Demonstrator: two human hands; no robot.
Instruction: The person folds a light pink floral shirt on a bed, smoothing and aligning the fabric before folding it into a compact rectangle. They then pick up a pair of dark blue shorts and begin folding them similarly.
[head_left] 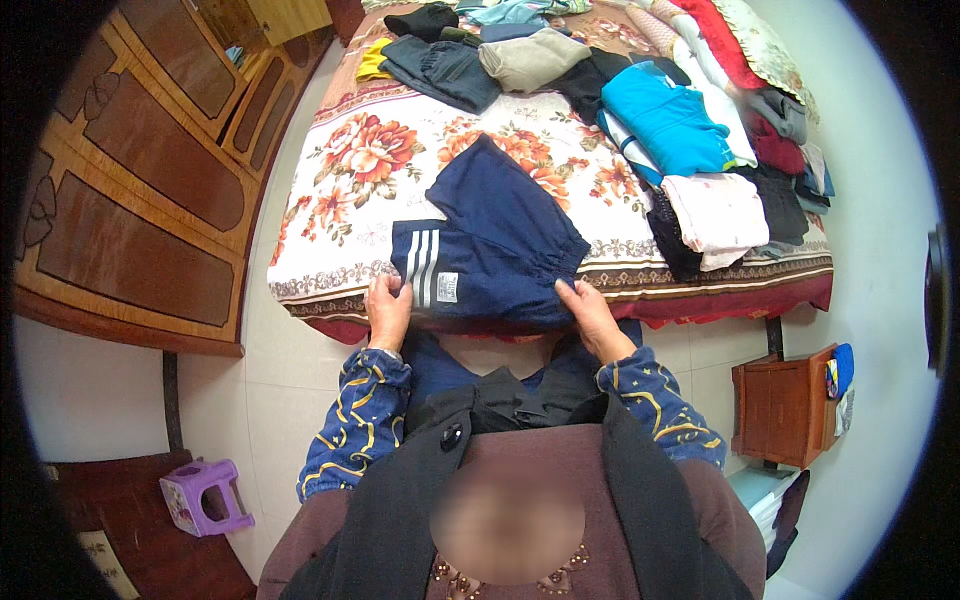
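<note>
A pair of navy blue shorts (500, 235) lies spread on the near edge of the bed, its gathered waistband to the right. White stripes and a small pale patch mark the near leg, whose hem is at the left. My left hand (388, 308) pinches the near corner of that striped hem. At the waistband's near end, my right hand (592, 315) grips the cloth between thumb and fingers. The other leg points away toward the middle of the bed.
The bed (330, 210) has a floral cover. Folded dark trousers (440, 75), a beige garment (530, 60), a bright blue garment (665, 115) and a pale pink one (715, 212) lie beyond and to the right. A wooden wardrobe (150, 150), purple stool (205, 497) and nightstand (780, 408) stand around.
</note>
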